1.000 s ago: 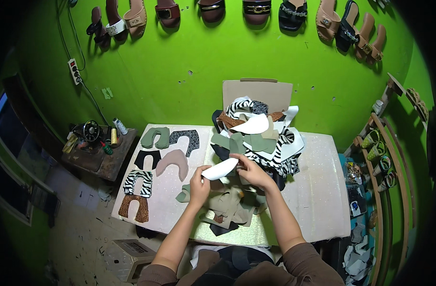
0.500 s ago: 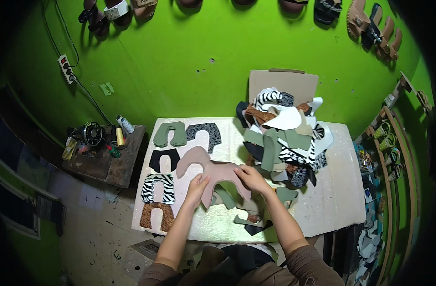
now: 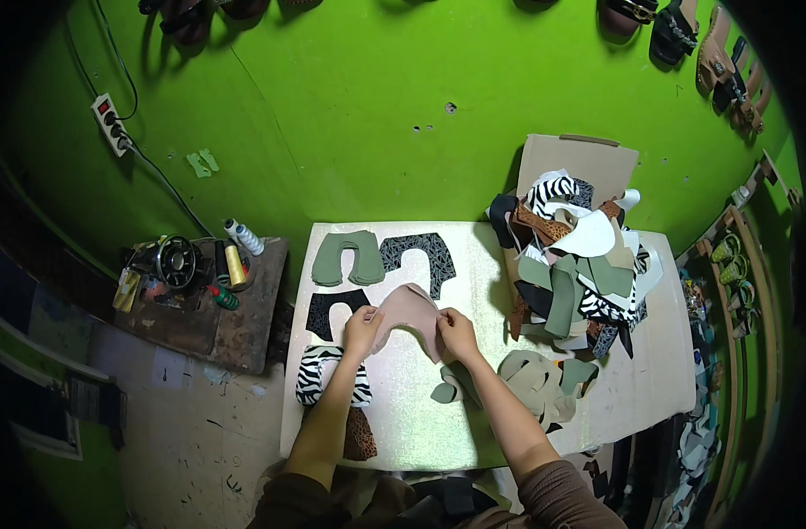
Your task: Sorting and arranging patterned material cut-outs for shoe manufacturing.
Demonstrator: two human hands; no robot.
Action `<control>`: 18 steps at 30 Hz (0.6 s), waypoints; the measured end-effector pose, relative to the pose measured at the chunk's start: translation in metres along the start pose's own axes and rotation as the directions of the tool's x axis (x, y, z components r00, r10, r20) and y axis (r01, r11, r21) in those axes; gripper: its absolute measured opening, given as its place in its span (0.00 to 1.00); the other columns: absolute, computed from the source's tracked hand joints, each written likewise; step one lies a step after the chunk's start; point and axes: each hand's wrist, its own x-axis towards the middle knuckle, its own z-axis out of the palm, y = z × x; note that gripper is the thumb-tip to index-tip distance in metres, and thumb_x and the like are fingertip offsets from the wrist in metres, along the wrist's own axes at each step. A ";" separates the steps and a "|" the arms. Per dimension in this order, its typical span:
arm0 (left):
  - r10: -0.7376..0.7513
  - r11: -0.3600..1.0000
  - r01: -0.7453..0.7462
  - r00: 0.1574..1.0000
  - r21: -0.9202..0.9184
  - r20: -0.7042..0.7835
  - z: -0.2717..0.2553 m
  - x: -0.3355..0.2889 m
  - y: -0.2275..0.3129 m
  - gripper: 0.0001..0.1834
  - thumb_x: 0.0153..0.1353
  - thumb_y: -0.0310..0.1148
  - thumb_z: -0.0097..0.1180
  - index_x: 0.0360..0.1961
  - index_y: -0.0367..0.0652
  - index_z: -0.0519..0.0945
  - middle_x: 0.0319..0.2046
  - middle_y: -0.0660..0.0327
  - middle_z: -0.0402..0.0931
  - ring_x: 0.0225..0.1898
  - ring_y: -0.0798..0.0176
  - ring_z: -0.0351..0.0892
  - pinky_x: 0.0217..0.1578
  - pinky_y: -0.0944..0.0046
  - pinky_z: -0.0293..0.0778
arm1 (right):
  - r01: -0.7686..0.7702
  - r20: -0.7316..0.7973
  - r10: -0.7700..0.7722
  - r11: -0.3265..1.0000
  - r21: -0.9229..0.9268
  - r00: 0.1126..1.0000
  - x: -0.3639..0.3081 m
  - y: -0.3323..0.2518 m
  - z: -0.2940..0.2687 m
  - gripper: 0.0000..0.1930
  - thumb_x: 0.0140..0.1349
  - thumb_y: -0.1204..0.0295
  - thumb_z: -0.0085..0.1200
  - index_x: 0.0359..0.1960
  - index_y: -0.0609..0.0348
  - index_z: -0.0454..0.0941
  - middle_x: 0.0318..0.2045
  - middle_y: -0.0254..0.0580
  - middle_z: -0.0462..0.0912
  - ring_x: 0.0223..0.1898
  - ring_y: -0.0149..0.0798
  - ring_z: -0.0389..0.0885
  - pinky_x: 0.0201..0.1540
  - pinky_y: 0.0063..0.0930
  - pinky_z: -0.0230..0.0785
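Both sides of a pink arched piece (image 3: 410, 309) are pinched in the head view, left hand (image 3: 362, 332) at its left, right hand (image 3: 456, 334) at its right, over the pale table (image 3: 420, 432), just beside a gray-patterned piece (image 3: 441, 262).

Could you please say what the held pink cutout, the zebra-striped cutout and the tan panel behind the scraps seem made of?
Pink cutout: perhaps faux leather or suede, matte, given its even, dull face.
Zebra-striped cutout: fabric or faux leather, apparently matte, showing no glare; texture unclear.
Tan panel: probably matte cardboard, from its flat, plain face.
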 end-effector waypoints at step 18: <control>0.256 0.839 -0.309 0.950 0.447 0.176 0.001 0.032 -0.016 0.08 0.55 0.34 0.54 0.34 0.43 0.76 0.32 0.58 0.76 0.33 0.52 0.77 0.33 0.57 0.72 | -0.077 -0.124 0.024 0.892 -0.446 0.992 0.021 -0.004 0.022 0.09 0.56 0.71 0.49 0.38 0.58 0.73 0.27 0.49 0.79 0.30 0.50 0.78 0.35 0.40 0.70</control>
